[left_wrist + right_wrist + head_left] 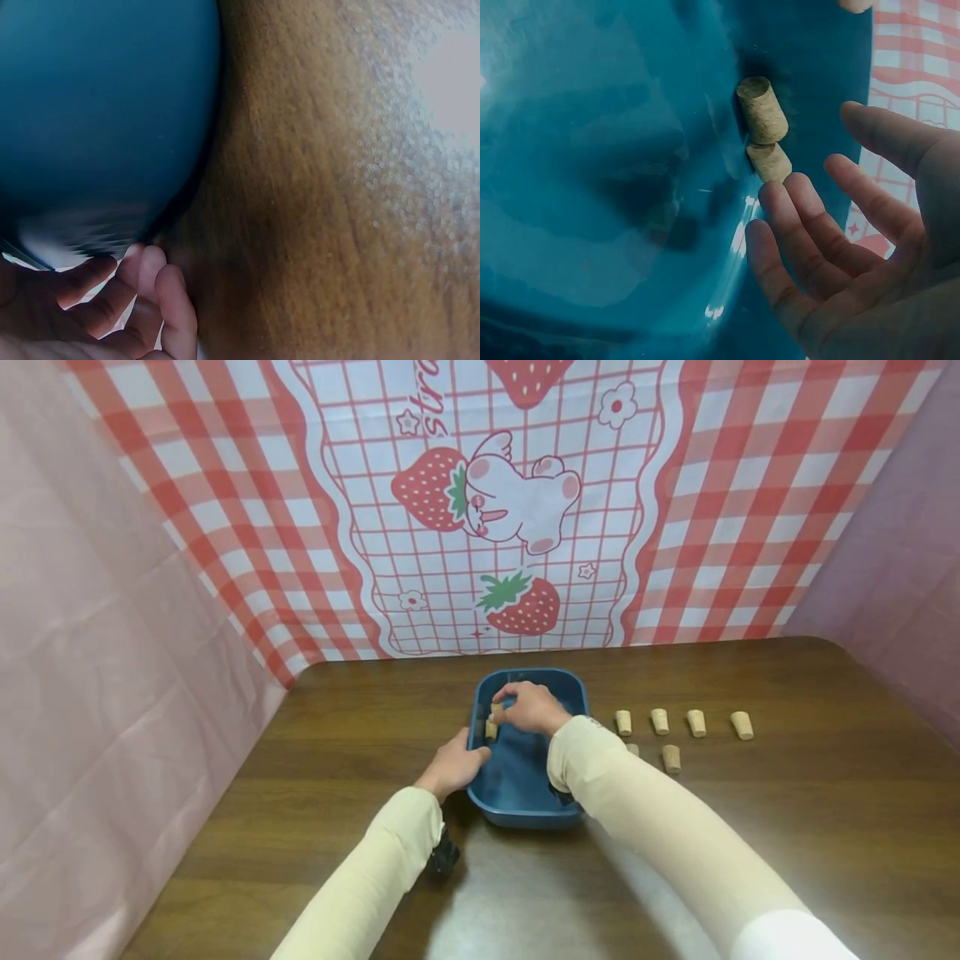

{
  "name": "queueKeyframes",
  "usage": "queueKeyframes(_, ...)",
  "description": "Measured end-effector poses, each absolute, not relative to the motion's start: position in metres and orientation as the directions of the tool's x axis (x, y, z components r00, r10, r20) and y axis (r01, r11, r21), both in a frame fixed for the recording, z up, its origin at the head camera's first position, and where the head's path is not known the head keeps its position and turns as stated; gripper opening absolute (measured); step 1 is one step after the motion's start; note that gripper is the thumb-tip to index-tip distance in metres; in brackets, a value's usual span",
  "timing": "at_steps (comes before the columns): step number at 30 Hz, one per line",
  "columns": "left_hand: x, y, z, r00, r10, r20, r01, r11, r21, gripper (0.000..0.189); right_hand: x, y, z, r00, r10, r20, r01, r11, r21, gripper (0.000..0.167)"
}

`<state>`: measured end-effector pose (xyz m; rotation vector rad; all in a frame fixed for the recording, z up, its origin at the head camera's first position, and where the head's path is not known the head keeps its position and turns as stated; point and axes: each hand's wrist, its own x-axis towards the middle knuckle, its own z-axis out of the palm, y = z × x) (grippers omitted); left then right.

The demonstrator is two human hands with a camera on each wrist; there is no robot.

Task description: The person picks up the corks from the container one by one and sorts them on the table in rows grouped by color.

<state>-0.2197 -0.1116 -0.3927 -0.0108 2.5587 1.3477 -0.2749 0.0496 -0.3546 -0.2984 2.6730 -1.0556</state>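
Observation:
A blue rectangular plastic basin [525,777] with rounded corners stands on the table. My left hand [453,764] holds its left rim, thumb over the inside; in the left wrist view the fingers [172,300] lie against the outer wall. Within the basin, along the left wall, two cork stoppers [763,111] lie end to end. My right hand [531,708] reaches in above them. Its fingers are spread and loosely bent in the right wrist view, with one fingertip [774,196] right at the nearer cork [769,160] and nothing gripped.
To the basin's right, several tapered cork stoppers [697,723] stand on the brown wooden table [360,718] in two rows. One front cork [633,749] is partly hidden by my right sleeve. A checked strawberry cloth [525,527] hangs behind the table.

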Motion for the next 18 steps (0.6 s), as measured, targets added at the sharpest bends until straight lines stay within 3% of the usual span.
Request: queueKeyframes(18,-0.220,-0.112,-0.394,-0.963,0.118,-0.244,-0.136,0.568,0.812,0.043,-0.271,0.042,-0.365,-0.919,-0.332,-0.214,-0.137,0.776,-0.616,0.051)
